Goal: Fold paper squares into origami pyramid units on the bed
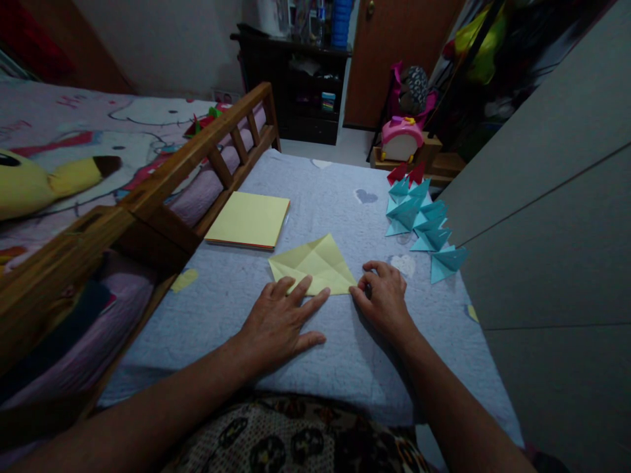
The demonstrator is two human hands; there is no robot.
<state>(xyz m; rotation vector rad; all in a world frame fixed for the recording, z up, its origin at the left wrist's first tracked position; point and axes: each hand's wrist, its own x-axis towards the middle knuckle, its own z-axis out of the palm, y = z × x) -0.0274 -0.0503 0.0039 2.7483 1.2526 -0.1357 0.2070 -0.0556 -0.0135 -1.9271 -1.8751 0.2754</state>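
A pale yellow sheet of origami paper (320, 259), creased and partly folded, lies on the blue cloth surface (345, 368). My left hand (280, 318) rests on its near edge with the fingers spread and the palm down. At the sheet's right corner is my right hand (383, 295), its thumb and forefinger pinching the tip. Left of the folded sheet sits a stack of square paper (249, 220), yellow on top with other colours showing along the edge. Several light-blue folded paper pieces (431, 226) stand at the right, with red folded paper (405, 173) behind them.
A wooden rail (197, 144) runs along the left, beyond it a bed with a yellow plush toy (49, 180). A pale cabinet (557, 249) borders the right side. At the back are a dark shelf (296, 85) and a pink toy case (401, 138).
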